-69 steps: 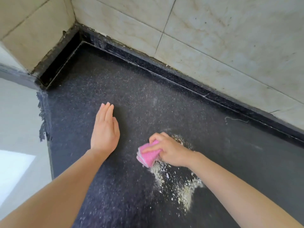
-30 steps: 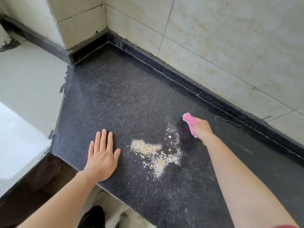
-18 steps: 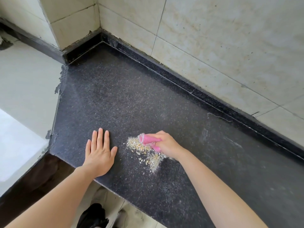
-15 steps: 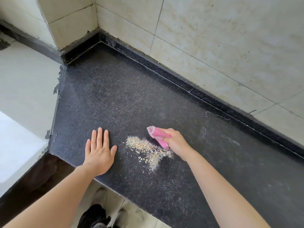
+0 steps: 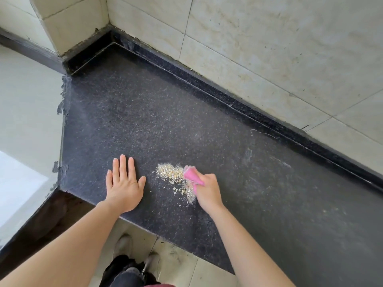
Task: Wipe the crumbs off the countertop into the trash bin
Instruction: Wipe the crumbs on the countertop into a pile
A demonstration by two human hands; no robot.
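Note:
A small heap of pale crumbs [image 5: 176,179] lies on the black speckled countertop [image 5: 207,121], not far from its front edge. My right hand [image 5: 207,189] grips a folded pink cloth [image 5: 191,176] whose tip touches the right side of the heap. My left hand [image 5: 124,183] lies flat on the counter, fingers straight, just left of the crumbs. No trash bin shows in the head view.
Beige wall tiles [image 5: 259,48] rise behind a black raised back strip [image 5: 269,119]. The counter ends at a corner on the left, beside a pale ledge [image 5: 27,104]. Below the front edge I see floor tiles [image 5: 178,264] and my shoes.
The cloth swept the scattered crumbs leftward into a tighter heap near my left hand. My left hand stayed flat. The view shifted slightly back from the counter.

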